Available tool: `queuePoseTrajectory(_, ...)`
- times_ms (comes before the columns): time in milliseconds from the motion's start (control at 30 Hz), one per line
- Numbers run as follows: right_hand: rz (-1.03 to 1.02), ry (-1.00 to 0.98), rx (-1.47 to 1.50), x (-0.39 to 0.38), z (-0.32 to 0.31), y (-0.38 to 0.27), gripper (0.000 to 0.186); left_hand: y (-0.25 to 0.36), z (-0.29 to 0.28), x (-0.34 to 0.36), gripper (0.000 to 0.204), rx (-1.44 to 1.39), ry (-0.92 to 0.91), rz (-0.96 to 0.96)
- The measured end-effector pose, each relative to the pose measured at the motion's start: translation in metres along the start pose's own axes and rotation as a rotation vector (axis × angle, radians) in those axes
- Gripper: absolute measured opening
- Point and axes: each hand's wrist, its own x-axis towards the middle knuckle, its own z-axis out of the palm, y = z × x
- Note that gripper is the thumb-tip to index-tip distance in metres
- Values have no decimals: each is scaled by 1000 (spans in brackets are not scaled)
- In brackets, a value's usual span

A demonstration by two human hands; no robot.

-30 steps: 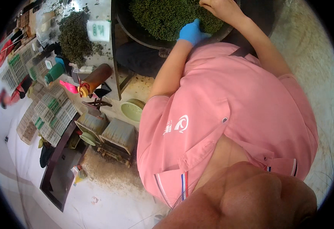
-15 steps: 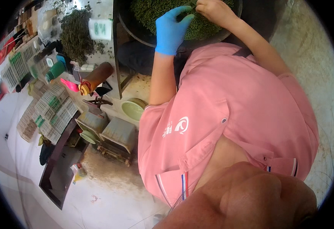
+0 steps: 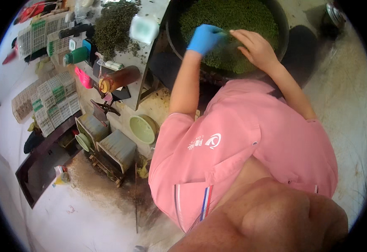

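My left hand (image 3: 205,39), in a blue glove, is closed over a wide dark round basin (image 3: 173,40). A small green piece, too blurred to name, shows at its fingertips. My right hand (image 3: 258,49) is bare, its fingers stretched out toward that piece and the thumb held apart. Whether the right fingertips touch it I cannot tell. Beneath both hands, a heap of small green granules (image 3: 238,19) fills the basin.
At the left a table (image 3: 143,63) bears a pile of dark dried plant matter (image 3: 114,31), a white square container (image 3: 144,29) and a brown bottle (image 3: 122,77). A pale green basin (image 3: 142,128) and grey bins (image 3: 118,149) stand on the floor. A metal vessel (image 3: 334,17) is at the far right.
The basin and table appear further right and lower in view. My right hand's fingers, bent together before, are now stretched out. My gloved left hand has gone from thumb and finger apart to closed.
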Motion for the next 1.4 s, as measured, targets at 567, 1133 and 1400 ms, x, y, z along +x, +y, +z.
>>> queuePoseTrajectory(567,58,-18,34,3,-17,1,36,-136,-108,-15,86,482,729,-461)
queuePoseTrajectory(1133,10,-72,12,0,-9,-4,31,-162,-75,-30,69,818,745,-461)
queuePoseTrajectory(1400,20,101,-320,26,-20,-12,30,-17,21,-62,16,423,580,402)
